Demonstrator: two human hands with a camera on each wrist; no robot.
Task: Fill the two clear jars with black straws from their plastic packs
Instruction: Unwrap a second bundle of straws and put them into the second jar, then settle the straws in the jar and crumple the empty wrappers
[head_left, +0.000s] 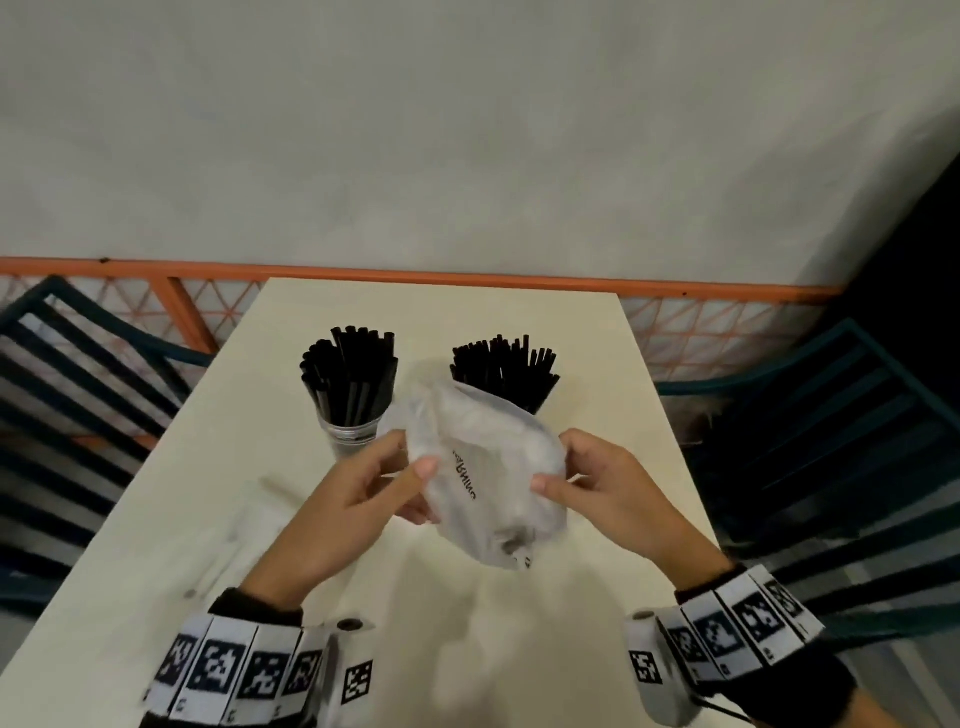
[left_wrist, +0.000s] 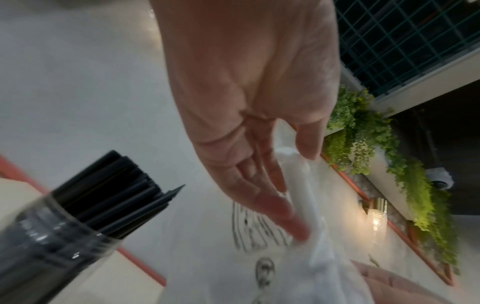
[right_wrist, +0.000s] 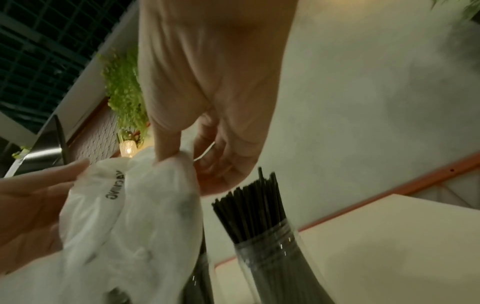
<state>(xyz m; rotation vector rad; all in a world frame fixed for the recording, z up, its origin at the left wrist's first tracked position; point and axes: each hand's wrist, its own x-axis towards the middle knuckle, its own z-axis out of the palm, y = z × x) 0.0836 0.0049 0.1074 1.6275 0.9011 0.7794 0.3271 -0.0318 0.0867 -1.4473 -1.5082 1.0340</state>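
Thumb and fingers of the left hand (head_left: 363, 488) and the right hand (head_left: 597, 483) are pinching opposite sides of a crumpled, translucent white plastic pack (head_left: 488, 467), holding it above the pale table (head_left: 597, 364). Behind it, two clear jars, the left jar (head_left: 350, 434) and the right jar (right_wrist: 267, 257), are already standing packed with black straws (head_left: 350, 369). Swinging the pack forward could likely be tipping these top-heavy jars.

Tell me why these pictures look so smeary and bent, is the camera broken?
Probably not. Head view: the wide lens bows the orange rail, and the crumpled plastic bag is soft. Left wrist view: the left hand and the near jar of straws are motion-blurred, and a lamp glares. Right wrist view: dim and grainy, the right hand looming large.
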